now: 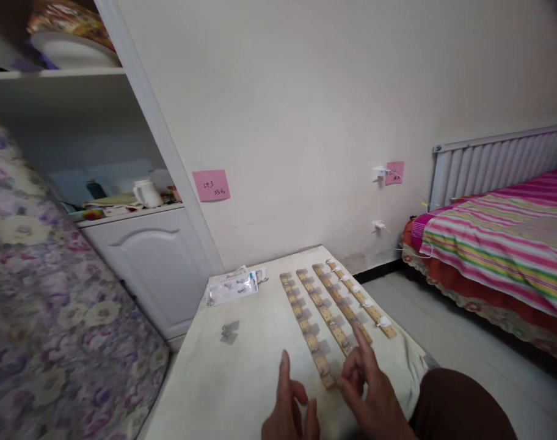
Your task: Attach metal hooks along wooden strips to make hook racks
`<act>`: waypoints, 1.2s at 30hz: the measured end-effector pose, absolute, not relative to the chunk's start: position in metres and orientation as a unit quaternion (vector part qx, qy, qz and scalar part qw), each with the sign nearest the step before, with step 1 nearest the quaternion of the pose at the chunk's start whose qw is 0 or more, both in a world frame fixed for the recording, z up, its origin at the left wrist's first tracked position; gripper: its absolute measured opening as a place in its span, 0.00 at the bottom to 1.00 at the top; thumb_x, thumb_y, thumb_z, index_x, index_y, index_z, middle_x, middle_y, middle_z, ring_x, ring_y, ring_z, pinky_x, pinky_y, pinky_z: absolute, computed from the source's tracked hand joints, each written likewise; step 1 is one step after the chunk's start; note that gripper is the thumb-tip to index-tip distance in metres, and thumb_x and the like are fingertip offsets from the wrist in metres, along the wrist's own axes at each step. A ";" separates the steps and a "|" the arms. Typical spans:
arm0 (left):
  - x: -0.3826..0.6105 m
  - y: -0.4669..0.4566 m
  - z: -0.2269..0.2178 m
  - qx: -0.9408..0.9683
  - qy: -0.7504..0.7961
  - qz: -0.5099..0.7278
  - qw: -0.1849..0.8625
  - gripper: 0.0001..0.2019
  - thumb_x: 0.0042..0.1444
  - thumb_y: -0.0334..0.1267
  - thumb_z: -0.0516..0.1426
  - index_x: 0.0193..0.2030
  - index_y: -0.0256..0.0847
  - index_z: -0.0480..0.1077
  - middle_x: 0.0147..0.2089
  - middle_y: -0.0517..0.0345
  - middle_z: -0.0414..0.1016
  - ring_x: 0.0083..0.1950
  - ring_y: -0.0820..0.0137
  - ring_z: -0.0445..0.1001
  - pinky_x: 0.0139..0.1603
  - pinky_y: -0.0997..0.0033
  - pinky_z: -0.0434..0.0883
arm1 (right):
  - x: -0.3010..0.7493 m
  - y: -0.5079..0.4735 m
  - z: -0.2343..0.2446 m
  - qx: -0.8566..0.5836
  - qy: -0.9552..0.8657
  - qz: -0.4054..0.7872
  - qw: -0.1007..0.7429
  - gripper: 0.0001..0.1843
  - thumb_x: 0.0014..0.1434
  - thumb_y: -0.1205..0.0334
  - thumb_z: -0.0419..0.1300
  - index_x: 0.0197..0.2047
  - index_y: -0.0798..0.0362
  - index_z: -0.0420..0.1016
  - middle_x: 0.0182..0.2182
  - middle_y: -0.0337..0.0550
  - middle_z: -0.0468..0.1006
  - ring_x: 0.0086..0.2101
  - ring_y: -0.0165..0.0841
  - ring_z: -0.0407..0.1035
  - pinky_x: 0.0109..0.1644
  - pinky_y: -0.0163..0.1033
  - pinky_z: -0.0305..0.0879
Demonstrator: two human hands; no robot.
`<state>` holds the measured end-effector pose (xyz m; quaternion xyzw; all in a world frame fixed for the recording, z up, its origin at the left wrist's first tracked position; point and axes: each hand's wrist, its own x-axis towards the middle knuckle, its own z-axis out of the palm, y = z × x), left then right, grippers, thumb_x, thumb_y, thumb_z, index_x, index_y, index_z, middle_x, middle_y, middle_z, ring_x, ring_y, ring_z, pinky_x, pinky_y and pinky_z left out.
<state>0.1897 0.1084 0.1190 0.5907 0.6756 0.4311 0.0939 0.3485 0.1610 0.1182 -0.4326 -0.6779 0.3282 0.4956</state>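
Note:
Several narrow wooden strips lie side by side on the pale-covered table [191, 373]. Small greyish, see-through pieces sit along the nearest-left strip [311, 341] and its neighbours; what they are I cannot make out. White rounded pieces line the rightmost strip [374, 315]. My left hand [290, 406] is at the front edge, index finger raised, thumb apart, with nothing visible in it. Over the near ends of the strips is my right hand [374, 394], its index finger stretched out and the others bent; no held object shows. Small grey pieces [229, 332] lie to the left.
Clear printed packets [232, 287] rest at the table's back left. A white cabinet [154, 263] and a floral curtain [44, 305] stand on the left. Pink notes [211, 186] and plugs [378, 173] are on the wall. A bed [498, 244] is at right, beyond my knee [462, 406].

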 end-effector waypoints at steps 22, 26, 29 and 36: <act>0.187 0.106 0.189 0.559 0.723 0.401 0.061 0.36 0.57 0.45 0.46 0.69 0.46 0.31 0.28 0.69 0.61 0.24 0.71 0.67 0.29 0.70 0.63 | 0.384 0.172 0.165 -0.492 -0.680 0.230 0.493 0.41 0.58 0.65 0.49 0.69 0.50 0.30 0.24 0.31 0.61 0.24 0.29 0.63 0.33 0.35 0.64; 0.185 0.106 0.188 0.566 0.720 0.398 0.060 0.37 0.57 0.45 0.47 0.69 0.45 0.31 0.28 0.68 0.62 0.23 0.71 0.66 0.28 0.71 0.63 | 0.384 0.172 0.163 -0.496 -0.682 0.232 0.484 0.41 0.58 0.66 0.49 0.69 0.50 0.30 0.24 0.31 0.61 0.24 0.29 0.63 0.33 0.35 0.63; 0.185 0.106 0.187 0.568 0.720 0.395 0.054 0.37 0.57 0.46 0.47 0.69 0.43 0.32 0.27 0.68 0.62 0.23 0.71 0.66 0.28 0.71 0.64 | 0.383 0.171 0.163 -0.499 -0.682 0.229 0.483 0.41 0.58 0.66 0.49 0.69 0.51 0.31 0.24 0.31 0.61 0.24 0.29 0.63 0.34 0.35 0.63; 0.178 0.107 0.178 0.584 0.704 0.402 0.047 0.35 0.56 0.47 0.49 0.68 0.43 0.42 0.26 0.69 0.64 0.23 0.72 0.67 0.27 0.73 0.66 | 0.383 0.168 0.162 -0.517 -0.667 0.252 0.474 0.36 0.59 0.60 0.51 0.68 0.50 0.41 0.25 0.31 0.65 0.24 0.29 0.65 0.34 0.34 0.63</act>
